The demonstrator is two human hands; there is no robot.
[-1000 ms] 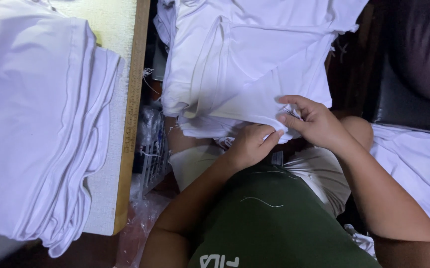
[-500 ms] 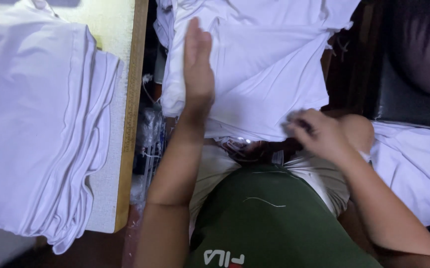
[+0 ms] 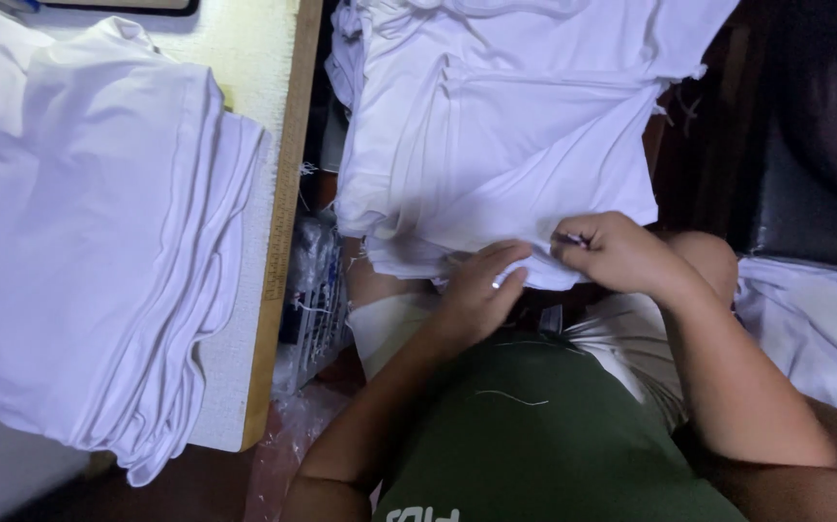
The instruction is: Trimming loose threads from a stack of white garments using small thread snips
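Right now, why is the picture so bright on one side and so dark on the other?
Head view: light falls brightly on the stacked white shirts at the left, nearly washing out their folds; the right edge by the dark seat sits in deep shadow; the left hand and right hand look sharp, slightly dim.

A person in a dark green shirt (image 3: 544, 425) with pale lettering near its lower edge and a loose white thread (image 3: 507, 395) lying across the chest. Light, off-white shorts (image 3: 631, 348) show below the shirt. Both forearms are bare, with no sleeves reaching them. The left hand (image 3: 481, 290) wears a thin ring on one finger; the right hand (image 3: 612, 253) is bare.
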